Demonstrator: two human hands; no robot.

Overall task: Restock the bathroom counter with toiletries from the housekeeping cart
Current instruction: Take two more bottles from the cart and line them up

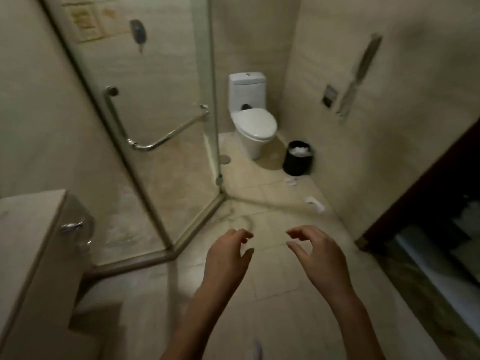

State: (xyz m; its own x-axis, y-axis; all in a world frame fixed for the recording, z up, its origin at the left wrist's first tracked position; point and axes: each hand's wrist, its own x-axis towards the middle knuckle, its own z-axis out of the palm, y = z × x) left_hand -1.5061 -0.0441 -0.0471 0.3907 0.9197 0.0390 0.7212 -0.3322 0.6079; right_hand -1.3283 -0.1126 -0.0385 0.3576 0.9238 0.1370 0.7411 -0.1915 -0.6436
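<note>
Hovering loose and empty, left hand [228, 254], right hand [320, 255] — counter [28, 237] well apart, leftward.

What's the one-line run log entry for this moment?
left hand: empty, loosely curled | right hand: empty, loosely curled | black bin: beside toilet, white waste inside | toiletries: none in view

Both forearms reach forward from the bottom edge, bare and angled slightly inward. The left hand [228, 252] hangs palm down, fingers loosely curled, thumb out toward the middle, holding nothing. The right hand [318, 252] mirrors it just beside, a gap between the two, its fingers bent in a soft claw with the thumb stretched toward the left one. Neither touches anything. Wrists run straight on from the arms, both held out in mid-air.
</note>
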